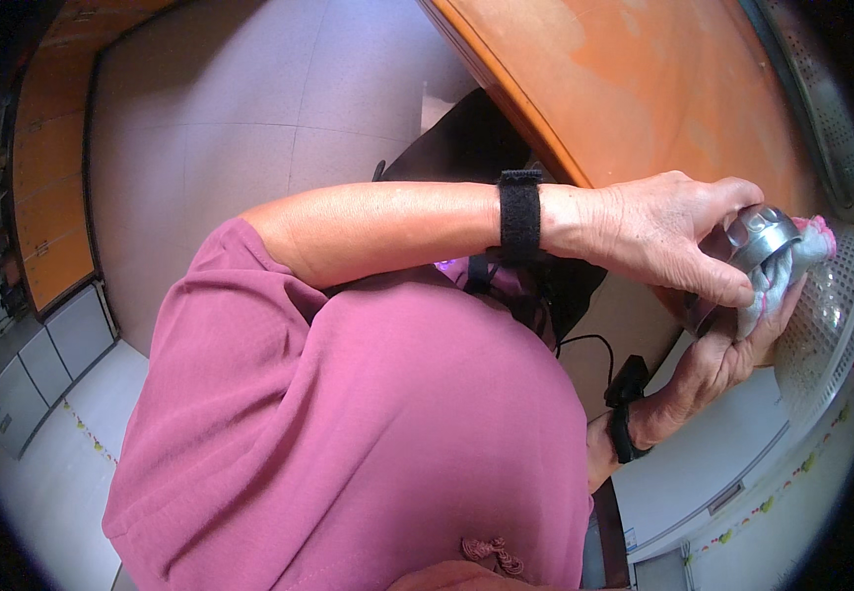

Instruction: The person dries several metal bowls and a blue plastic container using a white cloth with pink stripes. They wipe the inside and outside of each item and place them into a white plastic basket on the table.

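Observation:
My left hand (663,229) reaches across from the left, its back towards the camera, thumb and fingers spread around a rounded, shiny metal vessel or lid (767,244). A bunched light-blue cloth with pink edging (770,284) lies against the metal and sticks out beyond it. From below, my right hand (730,362) holds the cloth against the metal item, its fingers partly hidden behind the cloth. Both hands are close together at the right of the head view. The item's exact kind and its far side cannot be told.
An orange-brown tabletop (641,81) spans the upper right. Beside the hands is a perforated pale basket or rack (829,318). A white surface with a handle slot (700,451) is at lower right. Orange cabinets (57,207) line the left; a thin cable (597,337) hangs near my right wrist.

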Available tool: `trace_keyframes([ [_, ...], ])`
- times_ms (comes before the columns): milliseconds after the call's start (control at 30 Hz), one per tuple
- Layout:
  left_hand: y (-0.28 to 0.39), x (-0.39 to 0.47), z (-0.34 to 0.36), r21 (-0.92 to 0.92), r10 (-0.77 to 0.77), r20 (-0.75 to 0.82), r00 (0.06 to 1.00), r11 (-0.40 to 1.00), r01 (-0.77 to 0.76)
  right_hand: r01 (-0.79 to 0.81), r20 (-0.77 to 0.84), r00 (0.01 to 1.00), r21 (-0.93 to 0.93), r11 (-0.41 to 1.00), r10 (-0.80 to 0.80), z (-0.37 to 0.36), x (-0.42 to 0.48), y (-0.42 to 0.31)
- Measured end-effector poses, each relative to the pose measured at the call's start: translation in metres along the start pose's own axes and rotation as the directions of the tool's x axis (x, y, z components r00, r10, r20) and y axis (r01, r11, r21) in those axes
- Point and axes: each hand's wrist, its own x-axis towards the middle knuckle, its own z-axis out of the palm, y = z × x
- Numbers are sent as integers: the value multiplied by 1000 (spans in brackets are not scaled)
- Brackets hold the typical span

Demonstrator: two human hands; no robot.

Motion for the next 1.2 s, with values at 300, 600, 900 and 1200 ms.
trace_keyframes([
  [300,-4,2,2,36,62,15,998,997,-62,-324,23,946,100,941,323,-6,-24,19],
  [600,-4,-2,0,-234,-72,57,996,969,84,315,389,906,-359,879,-167,-48,4,33],
  [900,5,-1,-7,-353,-35,-65,997,935,10,-34,-274,962,-94,995,7,-57,1,56],
  [1200,7,-6,-10,-454,-195,-203,960,887,84,182,185,976,-418,890,-113,-34,19,59],
])
